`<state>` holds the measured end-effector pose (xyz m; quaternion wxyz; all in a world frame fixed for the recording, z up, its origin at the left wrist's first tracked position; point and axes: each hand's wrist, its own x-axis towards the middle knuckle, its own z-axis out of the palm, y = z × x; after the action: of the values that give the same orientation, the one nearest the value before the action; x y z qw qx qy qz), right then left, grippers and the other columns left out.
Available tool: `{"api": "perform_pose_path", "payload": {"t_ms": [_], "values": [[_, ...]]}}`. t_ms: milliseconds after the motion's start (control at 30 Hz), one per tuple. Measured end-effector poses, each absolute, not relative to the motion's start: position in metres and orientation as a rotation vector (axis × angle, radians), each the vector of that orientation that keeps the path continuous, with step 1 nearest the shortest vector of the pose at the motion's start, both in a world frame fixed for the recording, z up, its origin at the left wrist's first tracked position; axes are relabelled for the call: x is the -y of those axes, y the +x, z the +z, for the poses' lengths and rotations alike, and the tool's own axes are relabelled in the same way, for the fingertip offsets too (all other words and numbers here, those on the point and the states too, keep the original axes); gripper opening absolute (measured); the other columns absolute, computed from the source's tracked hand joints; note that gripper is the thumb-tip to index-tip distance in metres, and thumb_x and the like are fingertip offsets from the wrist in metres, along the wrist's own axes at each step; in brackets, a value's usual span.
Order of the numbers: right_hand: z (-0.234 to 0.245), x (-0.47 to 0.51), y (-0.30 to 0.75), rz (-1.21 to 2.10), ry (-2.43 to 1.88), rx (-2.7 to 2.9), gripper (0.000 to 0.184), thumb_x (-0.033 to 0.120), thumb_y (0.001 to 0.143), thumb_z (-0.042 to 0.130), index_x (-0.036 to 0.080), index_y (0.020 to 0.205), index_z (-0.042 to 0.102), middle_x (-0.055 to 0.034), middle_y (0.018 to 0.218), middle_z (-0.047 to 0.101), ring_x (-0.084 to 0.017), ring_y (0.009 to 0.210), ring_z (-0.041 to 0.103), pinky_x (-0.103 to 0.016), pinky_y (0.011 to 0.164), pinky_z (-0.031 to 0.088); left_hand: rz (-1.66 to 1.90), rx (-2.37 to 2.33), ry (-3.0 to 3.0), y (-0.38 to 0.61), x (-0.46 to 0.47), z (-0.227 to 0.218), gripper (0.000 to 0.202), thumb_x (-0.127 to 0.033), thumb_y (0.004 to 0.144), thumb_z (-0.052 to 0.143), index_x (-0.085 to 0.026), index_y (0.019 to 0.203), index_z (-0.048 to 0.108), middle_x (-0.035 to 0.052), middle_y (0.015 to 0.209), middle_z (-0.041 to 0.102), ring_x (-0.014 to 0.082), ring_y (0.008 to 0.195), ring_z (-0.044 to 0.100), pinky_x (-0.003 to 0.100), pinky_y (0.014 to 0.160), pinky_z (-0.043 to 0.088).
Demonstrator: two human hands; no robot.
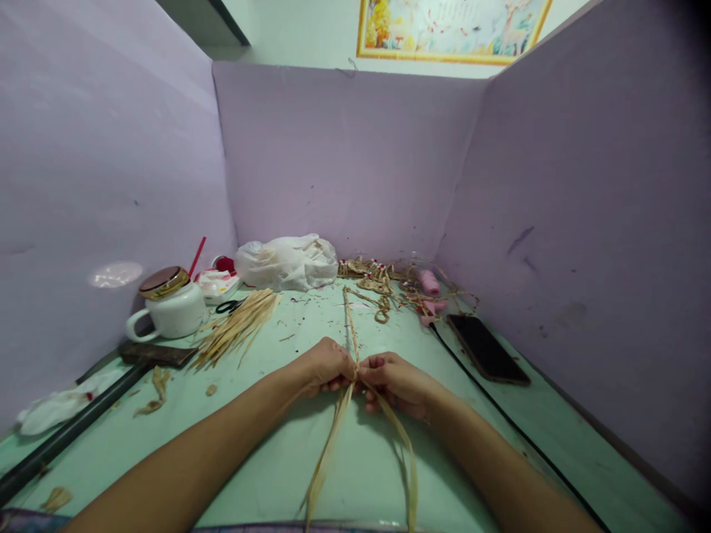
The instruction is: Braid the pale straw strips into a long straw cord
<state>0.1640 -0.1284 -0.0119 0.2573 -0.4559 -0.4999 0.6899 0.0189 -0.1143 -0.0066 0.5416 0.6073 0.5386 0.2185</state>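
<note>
Forearms (214,443); hands (329,363) pinching straw braid (349,322); lidded mug (178,311), contents hidden.

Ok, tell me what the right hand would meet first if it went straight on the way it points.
Just past the straw cord it pinches, the right hand would probably meet the left hand first; how close they are in depth is unclear.

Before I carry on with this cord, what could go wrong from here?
The thin cord might loosen if the left fingers or right fingers lose their pinch. The two loose strips trailing below could tangle or catch near the table edge. The right forearm might snag the black cable running beside it.
</note>
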Motion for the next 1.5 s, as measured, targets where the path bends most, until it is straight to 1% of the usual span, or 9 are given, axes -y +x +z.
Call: {"api": "perform_pose_path", "payload": {"t_ms": [100,167,467,767,900,1033,1133,1333,1500], "values": [[-0.015,0.127,0.161,1.709,-1.390,1.424,0.014,0.016,0.066,0.052,0.012,0.053,0.049,0.0048,0.040,0.043,-0.001,0.029,0.025,-0.016,0.030,0.017,0.477,-1.298,1.472,0.018,0.113,-0.011,0.008,-0.017,0.049,0.051,-0.012,0.053,0.055,-0.0039,0.035,0.040,0.0054,0.029,0.029,0.018,0.031,0.018],[-0.017,0.126,0.161,1.627,-1.454,1.465,0.015,0.015,0.065,0.052,0.013,0.051,0.049,0.0064,0.035,0.038,-0.001,0.028,0.022,-0.017,0.030,0.012,0.447,-1.318,1.512,0.017,0.113,-0.011,0.009,-0.017,0.049,0.051,-0.012,0.054,0.056,-0.0038,0.036,0.041,0.0059,0.030,0.031,0.019,0.032,0.019],[-0.021,0.125,0.159,1.581,-1.428,1.405,0.006,0.013,0.057,0.053,0.013,0.052,0.049,0.0046,0.039,0.047,-0.002,0.030,0.026,-0.019,0.033,0.014,0.245,-1.463,1.639,0.021,0.130,0.014,0.003,-0.016,0.053,0.051,-0.014,0.051,0.052,-0.0026,0.038,0.043,0.0070,0.033,0.032,0.020,0.036,0.023],[-0.022,0.125,0.158,1.628,-1.364,1.352,0.006,0.009,0.048,0.055,0.013,0.052,0.051,0.0078,0.033,0.038,-0.002,0.031,0.026,-0.018,0.033,0.013,0.421,-1.601,2.195,0.033,0.149,-0.004,0.007,-0.014,0.054,0.052,-0.015,0.047,0.053,0.0018,0.046,0.047,0.0114,0.046,0.044,0.021,0.046,0.026],[-0.021,0.124,0.163,1.708,-1.324,1.356,0.010,0.011,0.048,0.059,0.012,0.056,0.054,0.0071,0.035,0.043,-0.002,0.031,0.025,-0.018,0.034,0.012,0.247,-1.446,1.818,0.020,0.135,0.017,0.011,-0.020,0.059,0.051,-0.014,0.052,0.056,0.0017,0.046,0.050,0.0108,0.037,0.042,0.022,0.040,0.029],[-0.021,0.120,0.168,1.805,-1.222,1.322,0.018,0.016,0.049,0.062,0.013,0.065,0.054,0.0027,0.050,0.058,-0.001,0.033,0.026,-0.017,0.034,0.012,0.439,-1.357,1.356,0.011,0.117,0.017,0.011,-0.013,0.059,0.051,-0.012,0.067,0.058,0.0024,0.057,0.058,0.0067,0.034,0.040,0.018,0.033,0.025],[-0.020,0.119,0.169,1.781,-1.247,1.348,0.021,0.019,0.050,0.064,0.013,0.067,0.054,0.0021,0.051,0.059,-0.001,0.033,0.030,-0.017,0.035,0.013,0.348,-1.155,1.122,0.014,0.113,0.005,0.005,-0.011,0.061,0.051,-0.009,0.062,0.056,0.0045,0.057,0.058,0.0040,0.036,0.042,0.015,0.033,0.025],[-0.024,0.120,0.166,1.381,-1.339,1.687,0.011,0.013,0.051,0.061,0.013,0.060,0.055,0.0018,0.050,0.057,-0.006,0.045,0.046,-0.017,0.043,0.032,0.339,-1.357,1.150,0.025,0.120,-0.002,0.013,-0.009,0.062,0.049,-0.010,0.049,0.051,-0.0019,0.036,0.043,0.0055,0.029,0.036,0.017,0.031,0.024],[-0.024,0.123,0.170,0.824,-1.540,2.012,0.009,0.021,0.055,0.058,0.012,0.056,0.061,-0.0015,0.050,0.056,-0.008,0.047,0.043,-0.018,0.042,0.029,0.321,-1.527,1.264,0.030,0.129,0.006,0.022,-0.012,0.059,0.049,-0.013,0.039,0.041,-0.0029,0.029,0.035,0.0049,0.025,0.029,0.018,0.031,0.020]]}}
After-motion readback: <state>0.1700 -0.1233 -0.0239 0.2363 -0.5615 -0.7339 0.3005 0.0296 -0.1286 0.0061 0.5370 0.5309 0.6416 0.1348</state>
